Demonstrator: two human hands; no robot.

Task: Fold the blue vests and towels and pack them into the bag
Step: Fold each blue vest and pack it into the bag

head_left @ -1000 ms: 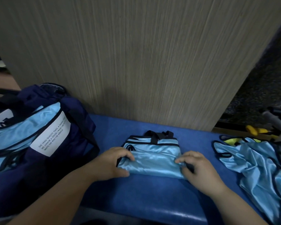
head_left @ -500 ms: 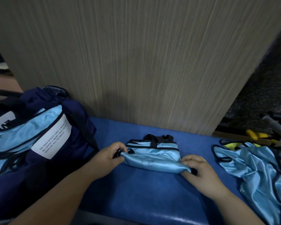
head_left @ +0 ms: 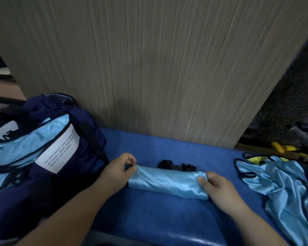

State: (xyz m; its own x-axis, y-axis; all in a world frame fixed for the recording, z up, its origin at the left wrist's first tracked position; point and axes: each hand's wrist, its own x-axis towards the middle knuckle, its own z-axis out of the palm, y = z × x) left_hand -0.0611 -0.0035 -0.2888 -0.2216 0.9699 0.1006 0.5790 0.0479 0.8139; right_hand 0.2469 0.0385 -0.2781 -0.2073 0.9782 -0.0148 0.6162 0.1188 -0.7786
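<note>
A light blue satin vest [head_left: 167,181] with black trim lies folded into a narrow band across the middle of the blue padded bench [head_left: 149,215]. My left hand [head_left: 116,172] pinches its left end between thumb and fingers. My right hand [head_left: 220,188] grips its right end, thumb on top. Black straps stick out behind the band. A navy bag [head_left: 75,157] with a white text label stands at the left, with light blue vests showing in its open top. A loose heap of unfolded blue vests [head_left: 283,185] lies at the right.
A tall wood-grain panel [head_left: 158,68] rises directly behind the bench. Something yellow-green [head_left: 256,158] peeks from under the loose heap. Yellow-handled tools [head_left: 281,148] and a grey metal bar [head_left: 304,137] lie beyond the bench's right end.
Both hands have brought the vest's near edge up and over away from me, turning the folded square into a narrow band. The black-trimmed top panel is now covered.
</note>
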